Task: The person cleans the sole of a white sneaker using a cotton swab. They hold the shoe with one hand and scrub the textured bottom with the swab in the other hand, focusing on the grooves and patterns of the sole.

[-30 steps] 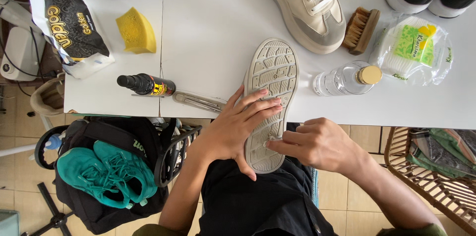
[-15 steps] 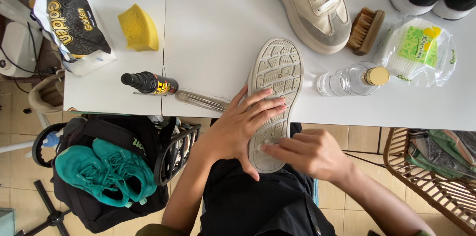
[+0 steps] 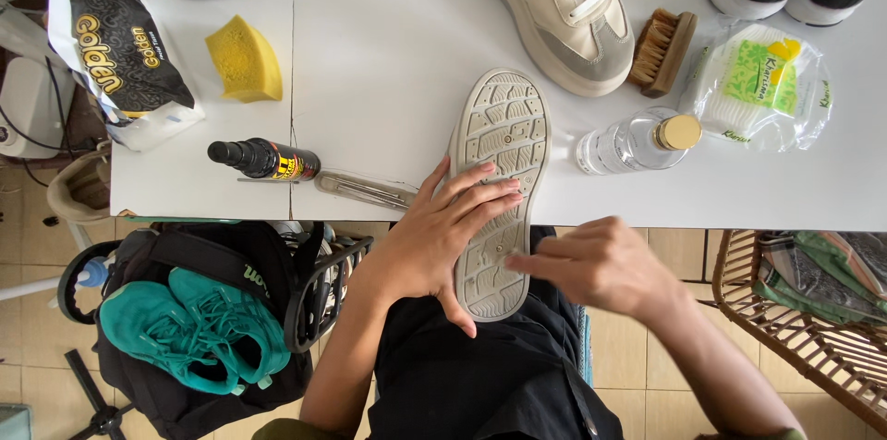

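A beige shoe (image 3: 504, 140) lies sole up, its toe on the white table (image 3: 388, 52) and its heel hanging over the near edge above my lap. My left hand (image 3: 442, 229) grips it from the left side, fingers spread flat across the middle of the sole. My right hand (image 3: 601, 264) is at the right of the heel, with a fingertip touching the sole's edge; I cannot tell if it pinches anything small.
On the table: a matching beige sneaker (image 3: 554, 6), a wooden brush (image 3: 663, 50), a clear bottle (image 3: 637, 142), a wipes pack (image 3: 762, 79), a yellow sponge (image 3: 245, 59), a dark spray bottle (image 3: 263, 160), a bag (image 3: 120, 52). Teal shoes (image 3: 189, 329) lie on a black backpack below.
My right hand has shifted slightly right and down along the heel of the sole. The left hand keeps its hold on the shoe.
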